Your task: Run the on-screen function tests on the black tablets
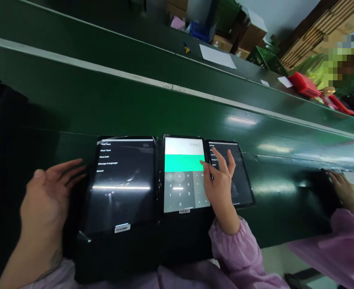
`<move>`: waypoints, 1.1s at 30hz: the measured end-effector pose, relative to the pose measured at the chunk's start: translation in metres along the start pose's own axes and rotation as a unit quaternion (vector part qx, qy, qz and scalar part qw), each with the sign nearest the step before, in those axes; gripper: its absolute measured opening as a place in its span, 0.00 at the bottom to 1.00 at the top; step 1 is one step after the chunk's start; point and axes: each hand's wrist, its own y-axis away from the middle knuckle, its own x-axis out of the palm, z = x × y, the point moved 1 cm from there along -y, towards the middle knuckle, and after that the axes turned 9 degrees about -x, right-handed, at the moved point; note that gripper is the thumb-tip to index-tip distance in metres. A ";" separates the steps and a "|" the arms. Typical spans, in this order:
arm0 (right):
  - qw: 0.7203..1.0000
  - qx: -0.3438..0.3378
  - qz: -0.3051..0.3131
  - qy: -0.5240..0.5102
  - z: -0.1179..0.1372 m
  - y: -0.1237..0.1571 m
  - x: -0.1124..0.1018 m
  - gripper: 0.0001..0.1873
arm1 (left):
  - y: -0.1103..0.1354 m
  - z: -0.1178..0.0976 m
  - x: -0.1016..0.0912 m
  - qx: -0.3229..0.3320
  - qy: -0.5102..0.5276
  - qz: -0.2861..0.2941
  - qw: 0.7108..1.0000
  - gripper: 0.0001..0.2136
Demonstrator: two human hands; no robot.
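Three tablets lie side by side on the green bench in front of me. The left tablet [123,184] shows a dark menu with white text. On the middle tablet [184,174] I see a calculator keypad and a green band. The right tablet [237,176] is dark with a short menu. My left hand [49,196] rests open beside the left tablet's left edge, fingers stretched out and holding nothing. My right hand [219,180] hovers over the seam between the middle and right tablets, fingers apart, one fingertip touching the middle screen's right side.
A green conveyor [153,104] with a white rail runs across behind the tablets. Another person's hand [344,190] in a pink sleeve works on tablets at the right. Cardboard boxes [249,36], red trays [305,84] and a white sheet [217,56] lie beyond.
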 end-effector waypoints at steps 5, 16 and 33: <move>1.000 -0.018 0.019 -0.003 0.002 0.001 0.001 0.23 | 0.003 -0.007 0.006 -0.029 0.006 -0.022 0.999 0.18; 0.999 -0.007 0.025 -0.020 -0.011 0.001 -0.002 0.24 | 0.014 -0.016 0.016 -0.056 -0.011 -0.016 0.998 0.20; 0.998 0.054 -0.003 0.024 -0.069 0.001 -0.005 0.25 | 0.021 -0.007 0.012 0.032 -0.103 -0.018 0.994 0.18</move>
